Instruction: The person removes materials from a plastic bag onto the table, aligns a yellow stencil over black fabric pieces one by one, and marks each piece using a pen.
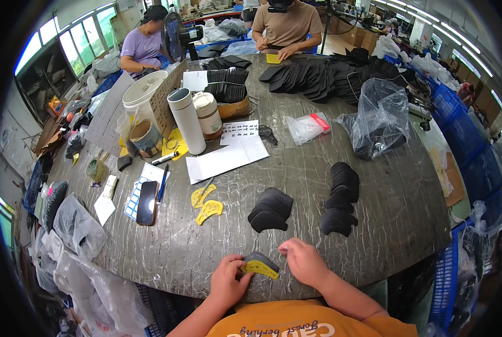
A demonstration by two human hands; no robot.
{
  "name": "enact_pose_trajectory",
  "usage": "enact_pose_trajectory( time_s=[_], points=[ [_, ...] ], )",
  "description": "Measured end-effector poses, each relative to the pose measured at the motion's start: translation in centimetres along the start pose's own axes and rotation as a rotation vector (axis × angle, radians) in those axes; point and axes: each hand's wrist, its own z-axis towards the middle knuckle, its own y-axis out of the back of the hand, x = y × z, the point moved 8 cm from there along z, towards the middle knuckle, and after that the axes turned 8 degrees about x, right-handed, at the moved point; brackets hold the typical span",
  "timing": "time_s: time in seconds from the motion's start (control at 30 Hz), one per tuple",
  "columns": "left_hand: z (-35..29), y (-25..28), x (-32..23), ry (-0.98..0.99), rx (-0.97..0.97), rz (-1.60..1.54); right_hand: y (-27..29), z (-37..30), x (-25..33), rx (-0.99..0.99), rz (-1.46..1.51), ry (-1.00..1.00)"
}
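Close to the table's near edge, my left hand (228,279) pinches a curved yellow template (261,269) lying over a dark curved piece (264,259). Just right of them is my right hand (306,263), its fingers drawn together near the piece; whatever is in them is hidden or too small to name. Beyond my hands lies a fanned stack of black curved pieces (270,209), with a longer overlapping row of black pieces (341,194) to its right. Two more yellow templates (210,212) rest on the table to the left.
Left of the templates lie a phone (147,203) and a blue pen (163,184). Behind them stand a white bottle (187,123), a lidded jar (207,116) and a bucket (144,92). A clear plastic bag (381,121) sits back right. Two people work across the table.
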Motion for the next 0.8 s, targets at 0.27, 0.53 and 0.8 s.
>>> enact_pose_trajectory(
  time_s=[0.27, 0.53, 0.8],
  points=[
    [-0.2, 0.2, 0.5, -0.259, 0.222, -0.190, -3.6, -0.2, 0.4, 0.360, -0.430, -0.146],
    [-1.1, -0.1, 3.6, 0.050, 0.261, -0.539, 9.9, -2.3, 1.0, -0.208, -0.633, -0.212],
    [-0.9, -0.5, 5.8, 0.153, 0.151, -0.688, 2.2, 4.0, -0.1, -0.129, -0.543, -0.013]
  ],
)
